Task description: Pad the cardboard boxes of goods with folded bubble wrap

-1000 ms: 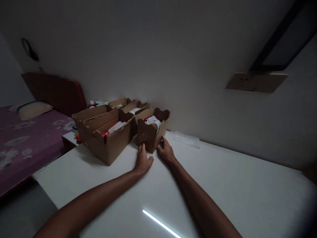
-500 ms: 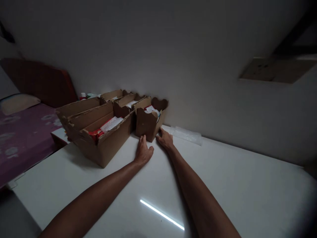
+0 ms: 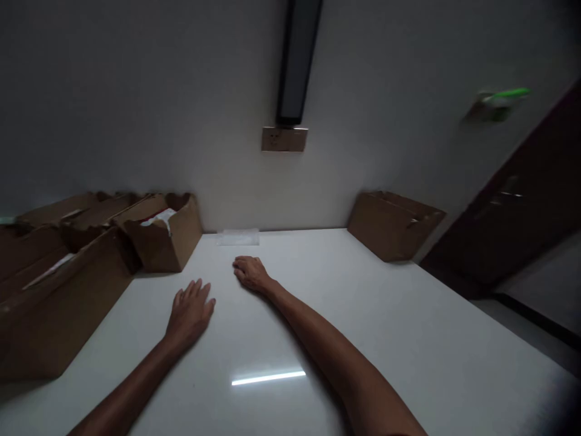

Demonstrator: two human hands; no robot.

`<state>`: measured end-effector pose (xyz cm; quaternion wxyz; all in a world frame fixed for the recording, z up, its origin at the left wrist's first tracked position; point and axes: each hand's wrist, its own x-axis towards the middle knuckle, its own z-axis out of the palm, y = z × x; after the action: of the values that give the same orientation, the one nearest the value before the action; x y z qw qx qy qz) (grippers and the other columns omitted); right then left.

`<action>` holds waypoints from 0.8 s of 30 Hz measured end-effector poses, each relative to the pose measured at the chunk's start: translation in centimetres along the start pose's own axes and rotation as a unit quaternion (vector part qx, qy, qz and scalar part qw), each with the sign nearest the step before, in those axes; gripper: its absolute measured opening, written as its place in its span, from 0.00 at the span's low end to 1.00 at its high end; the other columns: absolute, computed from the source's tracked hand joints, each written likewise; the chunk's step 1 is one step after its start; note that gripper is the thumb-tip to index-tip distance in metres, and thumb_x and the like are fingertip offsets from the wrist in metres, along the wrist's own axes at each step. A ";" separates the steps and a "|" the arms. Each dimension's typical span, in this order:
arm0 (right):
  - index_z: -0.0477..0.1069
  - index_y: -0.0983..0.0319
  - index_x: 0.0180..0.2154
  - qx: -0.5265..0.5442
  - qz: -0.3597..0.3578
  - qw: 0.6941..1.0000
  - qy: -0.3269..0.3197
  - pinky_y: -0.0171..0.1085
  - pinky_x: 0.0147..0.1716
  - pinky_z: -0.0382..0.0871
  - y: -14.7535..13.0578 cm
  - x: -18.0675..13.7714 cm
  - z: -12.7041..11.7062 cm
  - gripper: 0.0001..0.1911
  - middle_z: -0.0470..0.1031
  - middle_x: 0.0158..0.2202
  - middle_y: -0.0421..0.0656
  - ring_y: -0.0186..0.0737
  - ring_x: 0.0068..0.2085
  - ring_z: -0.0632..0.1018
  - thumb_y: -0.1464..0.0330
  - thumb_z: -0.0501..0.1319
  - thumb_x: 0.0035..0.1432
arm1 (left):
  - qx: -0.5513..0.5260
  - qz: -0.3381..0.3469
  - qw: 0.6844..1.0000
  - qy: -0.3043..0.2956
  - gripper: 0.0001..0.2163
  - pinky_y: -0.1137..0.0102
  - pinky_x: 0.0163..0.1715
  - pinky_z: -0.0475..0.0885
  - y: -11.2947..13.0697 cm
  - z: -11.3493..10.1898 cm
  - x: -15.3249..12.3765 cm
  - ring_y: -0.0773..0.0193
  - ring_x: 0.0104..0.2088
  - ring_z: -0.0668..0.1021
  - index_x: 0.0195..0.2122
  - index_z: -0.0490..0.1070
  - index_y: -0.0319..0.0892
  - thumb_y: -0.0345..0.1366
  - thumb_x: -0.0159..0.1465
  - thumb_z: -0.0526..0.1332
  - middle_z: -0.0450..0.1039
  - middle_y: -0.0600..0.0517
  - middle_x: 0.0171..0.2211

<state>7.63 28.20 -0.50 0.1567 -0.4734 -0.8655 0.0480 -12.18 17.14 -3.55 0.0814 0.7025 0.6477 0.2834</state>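
My left hand (image 3: pixel 189 312) is over the white table, palm down with its fingers apart, holding nothing. It is closest to a small cardboard box (image 3: pixel 179 245) with a wavy-cut rim, just beyond its fingertips. Red and white contents show inside that box. To the right, my right hand (image 3: pixel 251 272) rests on the table with loosely bent fingers and nothing visible in it. A flat clear plastic sleeve (image 3: pixel 238 237) lies beyond it against the wall, apart from the fingers.
Several more cardboard boxes crowd the left side, among them a long one (image 3: pixel 82 303) in front. Another cardboard box (image 3: pixel 393 227) stands at the table's back right corner. A socket plate (image 3: pixel 284 139) is on the wall; a dark door (image 3: pixel 512 200) is at far right.
Both hands have come away from the small box, which they were touching at its base. The view has swung right, bringing the right-hand box and the door into sight.
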 end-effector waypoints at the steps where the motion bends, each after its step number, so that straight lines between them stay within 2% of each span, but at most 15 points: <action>1: 0.74 0.58 0.49 -0.005 0.024 1.000 0.012 0.41 0.54 0.59 1.7 -1.2 -0.7 0.14 0.75 0.55 0.43 0.41 0.56 0.72 0.66 0.57 0.65 | 0.038 0.026 0.999 -0.028 0.21 0.46 0.66 0.48 1.7 0.8 -0.8 0.45 0.68 0.60 0.58 0.70 0.38 0.38 0.66 0.52 0.62 0.37 0.65; 4: 0.76 0.63 0.44 -0.024 0.097 0.993 0.059 0.44 0.53 0.60 6.8 -4.9 -2.8 0.12 0.77 0.50 0.48 0.46 0.53 0.73 0.70 0.56 0.64 | 0.056 0.112 0.985 -0.121 0.26 0.47 0.67 0.43 7.8 3.3 -2.9 0.47 0.70 0.53 0.65 0.62 0.40 0.43 0.68 0.51 0.53 0.39 0.69; 7: 0.77 0.65 0.43 -0.051 0.157 0.978 0.126 0.46 0.56 0.56 12.1 -8.7 -6.0 0.13 0.73 0.57 0.53 0.51 0.58 0.69 0.74 0.56 0.60 | 0.019 0.167 0.968 -0.186 0.29 0.48 0.68 0.38 13.7 5.2 -3.9 0.49 0.72 0.48 0.68 0.56 0.43 0.48 0.68 0.51 0.46 0.42 0.71; 9: 0.75 0.64 0.46 -0.073 0.196 0.960 0.183 0.50 0.58 0.53 15.6 -11.1 -9.5 0.15 0.68 0.62 0.54 0.54 0.62 0.64 0.76 0.57 0.58 | -0.007 0.195 0.956 -0.220 0.30 0.49 0.68 0.35 16.7 6.0 -4.0 0.50 0.72 0.46 0.69 0.54 0.44 0.49 0.68 0.51 0.43 0.44 0.71; 11: 0.72 0.64 0.50 -0.099 0.236 0.934 0.251 0.56 0.60 0.49 19.2 -13.3 -13.9 0.17 0.62 0.65 0.56 0.58 0.65 0.59 0.75 0.54 0.60 | -0.028 0.213 0.946 -0.243 0.30 0.49 0.68 0.34 18.6 6.6 -3.9 0.51 0.72 0.45 0.69 0.53 0.45 0.49 0.68 0.51 0.42 0.44 0.72; 14: 0.67 0.63 0.55 -0.129 0.269 0.892 0.338 0.63 0.62 0.40 24.4 -15.9 -20.5 0.19 0.54 0.69 0.54 0.59 0.69 0.49 0.69 0.51 0.64 | -0.047 0.220 0.940 -0.256 0.30 0.48 0.68 0.33 19.8 7.0 -3.8 0.51 0.72 0.44 0.69 0.52 0.47 0.49 0.67 0.52 0.42 0.46 0.72; 15: 0.68 0.61 0.54 -0.137 0.273 0.882 0.359 0.63 0.63 0.40 26.1 -16.5 -22.3 0.19 0.56 0.68 0.54 0.60 0.69 0.49 0.66 0.53 0.63 | -0.049 0.219 0.940 -0.256 0.30 0.48 0.68 0.33 19.9 7.1 -3.8 0.52 0.72 0.44 0.69 0.52 0.47 0.49 0.67 0.52 0.42 0.46 0.72; 17: 0.73 0.58 0.44 -0.136 0.295 0.861 0.391 0.67 0.60 0.46 29.1 -17.2 -24.8 0.14 0.70 0.58 0.56 0.63 0.64 0.60 0.60 0.57 0.60 | -0.054 0.215 0.941 -0.256 0.30 0.48 0.68 0.33 19.9 7.1 -3.7 0.52 0.72 0.44 0.69 0.53 0.48 0.49 0.67 0.53 0.42 0.47 0.72; 18: 0.74 0.56 0.37 -0.126 0.307 0.858 0.393 0.68 0.57 0.49 30.3 -17.3 -25.5 0.11 0.75 0.50 0.55 0.64 0.60 0.65 0.58 0.58 0.59 | -0.058 0.213 0.941 -0.255 0.30 0.49 0.69 0.33 19.9 7.1 -3.7 0.51 0.72 0.44 0.69 0.54 0.48 0.49 0.67 0.53 0.42 0.47 0.72; 20: 0.71 0.55 0.26 -0.103 0.317 0.861 0.385 0.69 0.53 0.54 31.6 -17.0 -26.1 0.13 0.78 0.35 0.53 0.64 0.53 0.72 0.57 0.57 0.58 | -0.070 0.209 0.942 -0.252 0.31 0.49 0.69 0.33 19.8 7.1 -3.8 0.51 0.72 0.45 0.68 0.55 0.48 0.50 0.66 0.55 0.43 0.46 0.72; 22: 0.69 0.56 0.20 -0.088 0.298 0.874 0.374 0.69 0.49 0.56 31.4 -16.3 -26.1 0.17 0.75 0.25 0.50 0.63 0.48 0.76 0.58 0.57 0.58 | -0.090 0.206 0.942 -0.248 0.31 0.50 0.69 0.33 19.8 7.2 -3.9 0.51 0.72 0.47 0.68 0.57 0.47 0.50 0.65 0.57 0.45 0.46 0.71; 24: 0.69 0.57 0.18 -0.082 0.270 0.888 0.362 0.67 0.47 0.59 29.7 -15.7 -25.7 0.18 0.72 0.20 0.49 0.63 0.42 0.78 0.58 0.58 0.56 | -0.126 0.189 0.946 -0.230 0.32 0.52 0.70 0.34 19.5 7.6 -3.8 0.51 0.72 0.49 0.67 0.58 0.43 0.48 0.63 0.59 0.48 0.44 0.71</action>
<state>47.60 29.68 13.43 0.4005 -0.6848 -0.5882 -0.1570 8.52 12.55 -1.51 0.2609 0.8423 0.4255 0.2035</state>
